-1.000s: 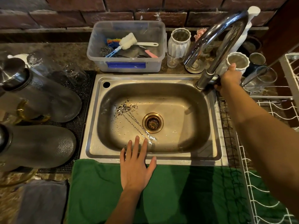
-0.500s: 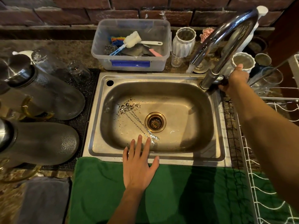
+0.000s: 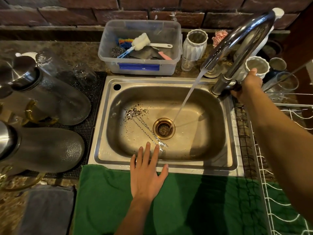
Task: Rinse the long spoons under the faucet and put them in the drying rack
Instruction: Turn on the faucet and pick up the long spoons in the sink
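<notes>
Two long thin metal spoons [image 3: 145, 128] lie side by side on the floor of the steel sink [image 3: 232, 150], bowls at the upper left among dark specks, handles ending near the front wall. My left hand [image 3: 147, 173] rests flat over the sink's front rim, fingers spread, fingertips just short of the spoon handles, holding nothing. My right hand [image 3: 247, 87] grips the handle at the base of the chrome faucet [image 3: 237, 43]. A stream of water [image 3: 186, 100] runs from the spout onto the drain [image 3: 164, 128]. The white wire drying rack [image 3: 271, 192] stands at the right.
A green towel [image 3: 194, 200] covers the counter in front of the sink. Large jars and glasses [image 3: 50, 102] lie on a black mat at the left. A clear tub of brushes and scrubbers [image 3: 140, 48] sits behind the sink, with white cups [image 3: 194, 44] beside it.
Water now pours from the faucet into the sink; a second ago none ran. My right hand has stayed on the faucet handle and my left hand at the front rim.
</notes>
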`<state>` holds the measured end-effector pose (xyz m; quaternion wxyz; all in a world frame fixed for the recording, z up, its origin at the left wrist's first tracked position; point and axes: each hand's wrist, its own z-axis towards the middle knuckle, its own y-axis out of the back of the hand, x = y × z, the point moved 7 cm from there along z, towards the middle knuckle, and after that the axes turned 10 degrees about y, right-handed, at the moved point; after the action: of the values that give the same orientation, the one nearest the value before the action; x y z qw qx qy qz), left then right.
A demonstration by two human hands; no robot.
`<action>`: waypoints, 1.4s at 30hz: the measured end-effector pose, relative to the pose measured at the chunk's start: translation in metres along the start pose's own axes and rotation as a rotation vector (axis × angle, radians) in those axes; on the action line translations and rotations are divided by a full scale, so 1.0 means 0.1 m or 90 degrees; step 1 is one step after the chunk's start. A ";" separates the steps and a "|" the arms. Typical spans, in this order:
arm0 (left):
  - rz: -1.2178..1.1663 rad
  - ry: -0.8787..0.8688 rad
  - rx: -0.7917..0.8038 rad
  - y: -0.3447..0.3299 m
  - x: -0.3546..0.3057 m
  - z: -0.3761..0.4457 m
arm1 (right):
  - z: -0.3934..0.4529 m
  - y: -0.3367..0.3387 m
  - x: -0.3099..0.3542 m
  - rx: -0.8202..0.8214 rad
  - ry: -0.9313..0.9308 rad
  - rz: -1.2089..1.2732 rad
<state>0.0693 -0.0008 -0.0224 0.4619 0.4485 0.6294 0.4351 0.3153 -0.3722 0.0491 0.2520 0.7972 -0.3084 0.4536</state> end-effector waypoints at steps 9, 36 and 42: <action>-0.012 -0.003 0.016 0.04 -0.03 -0.01 | -0.46 0.17 -0.10 0.021 0.109 -0.116; -0.470 0.613 0.130 -0.43 0.70 1.79 | -1.71 -0.54 -1.79 0.350 -0.004 -0.272; -0.429 0.632 0.117 -0.49 0.61 1.88 | -1.62 -0.54 -1.89 0.359 -0.016 -0.270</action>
<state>0.2338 0.0727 -0.1182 0.1851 0.0057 0.9120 0.3660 0.1872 -0.1757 -0.0487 0.1070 0.8871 -0.0020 0.4490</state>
